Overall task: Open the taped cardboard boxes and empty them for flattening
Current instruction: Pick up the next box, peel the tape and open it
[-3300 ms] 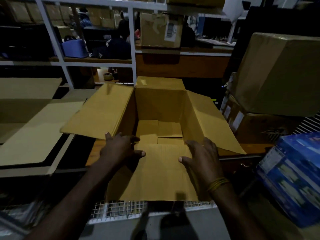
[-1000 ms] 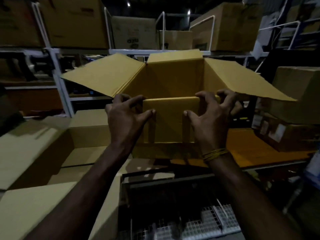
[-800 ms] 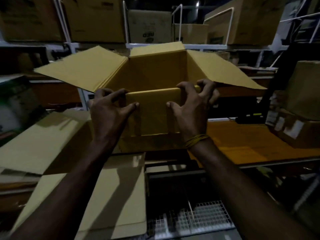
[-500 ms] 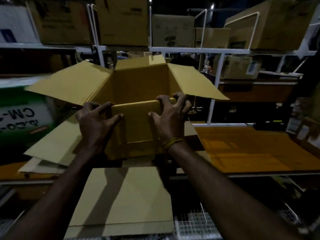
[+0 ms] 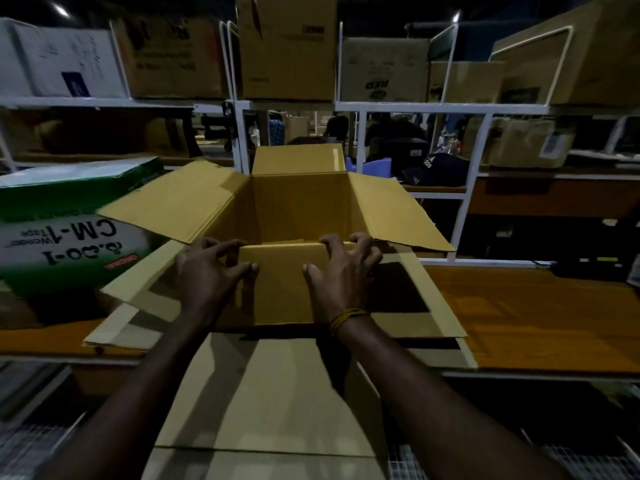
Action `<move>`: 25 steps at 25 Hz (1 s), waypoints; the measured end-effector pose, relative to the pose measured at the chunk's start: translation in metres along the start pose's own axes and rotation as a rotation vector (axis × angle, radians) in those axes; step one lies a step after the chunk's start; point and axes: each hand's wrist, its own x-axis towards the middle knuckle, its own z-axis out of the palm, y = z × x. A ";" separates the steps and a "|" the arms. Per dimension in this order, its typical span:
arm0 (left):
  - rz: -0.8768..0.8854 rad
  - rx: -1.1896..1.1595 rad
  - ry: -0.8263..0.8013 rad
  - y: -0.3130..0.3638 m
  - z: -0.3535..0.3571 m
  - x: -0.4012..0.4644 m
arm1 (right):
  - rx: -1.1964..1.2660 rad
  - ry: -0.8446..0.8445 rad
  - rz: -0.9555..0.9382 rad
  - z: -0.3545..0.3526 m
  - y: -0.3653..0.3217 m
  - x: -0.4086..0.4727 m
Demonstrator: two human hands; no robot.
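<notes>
An open brown cardboard box (image 5: 301,206) is held in front of me, its mouth facing up and toward me, with all flaps spread and nothing visible inside. My left hand (image 5: 207,271) grips the near wall at its left corner. My right hand (image 5: 343,268) grips the near wall at its right, fingers hooked over the top edge. A flattened sheet of cardboard (image 5: 263,393) lies below the box, with more flat cardboard (image 5: 415,323) beneath it on the wooden bench (image 5: 540,323).
A green and white box (image 5: 65,223) marked CM-1 lies at the left. White metal shelving (image 5: 415,107) behind carries several large cardboard boxes (image 5: 287,46). A wire mesh surface (image 5: 588,462) shows at the bottom corners.
The box was lifted off the bench with both hands and carried to the left. It now sits lower over the flat cardboard, and the green and white box has come into view.
</notes>
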 end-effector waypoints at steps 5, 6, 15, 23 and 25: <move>-0.006 0.051 -0.066 0.005 -0.017 0.018 | 0.000 -0.086 0.014 -0.022 -0.010 0.010; -0.005 0.064 -0.085 0.005 -0.020 0.018 | -0.011 -0.103 0.013 -0.025 -0.011 0.008; -0.073 0.045 -0.215 0.009 0.003 -0.014 | -0.095 -0.218 0.026 -0.004 0.029 -0.015; -0.119 0.092 -0.392 -0.039 0.004 -0.049 | -0.212 -0.339 -0.063 0.027 0.038 -0.057; -0.104 0.116 -0.380 -0.041 0.008 -0.055 | -0.267 -0.393 -0.054 0.031 0.049 -0.064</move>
